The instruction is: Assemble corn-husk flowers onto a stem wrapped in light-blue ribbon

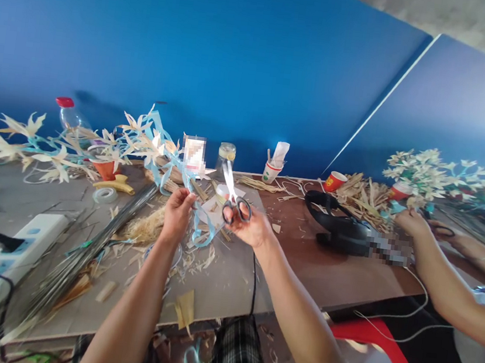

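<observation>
Blue ribbon is pinched between the thumb and fingers of the left hand, just left of the scissors. Fingers of the right hand are wrapped around the handles of the scissors; blades point upward. Behind the scissors stands a jar; behind and to their right, a white paper cup. Left of the scissors, the surface carries pale-petalled flowers, a tape roll and, farther left, a power strip. Well right of the scissors: a co-worker's hand.
</observation>
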Action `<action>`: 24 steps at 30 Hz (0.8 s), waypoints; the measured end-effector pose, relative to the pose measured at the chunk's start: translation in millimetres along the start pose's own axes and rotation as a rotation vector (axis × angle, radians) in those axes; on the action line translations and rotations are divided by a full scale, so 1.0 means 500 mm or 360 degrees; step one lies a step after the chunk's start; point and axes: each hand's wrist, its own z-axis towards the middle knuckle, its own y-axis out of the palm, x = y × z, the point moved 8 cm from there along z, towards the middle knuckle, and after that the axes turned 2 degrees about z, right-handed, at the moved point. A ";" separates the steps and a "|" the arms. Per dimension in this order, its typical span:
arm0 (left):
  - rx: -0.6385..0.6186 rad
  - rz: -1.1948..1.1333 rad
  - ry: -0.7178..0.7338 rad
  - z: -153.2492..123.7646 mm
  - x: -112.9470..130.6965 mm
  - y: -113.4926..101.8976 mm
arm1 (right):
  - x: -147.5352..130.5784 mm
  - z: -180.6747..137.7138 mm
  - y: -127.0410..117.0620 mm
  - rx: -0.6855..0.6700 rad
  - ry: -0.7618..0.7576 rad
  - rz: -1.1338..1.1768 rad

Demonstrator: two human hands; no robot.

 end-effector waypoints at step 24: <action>0.0359 0.0403 0.0041 0.001 0.018 -0.040 | 0.086 -0.032 0.033 -0.0349 0.0256 -0.0383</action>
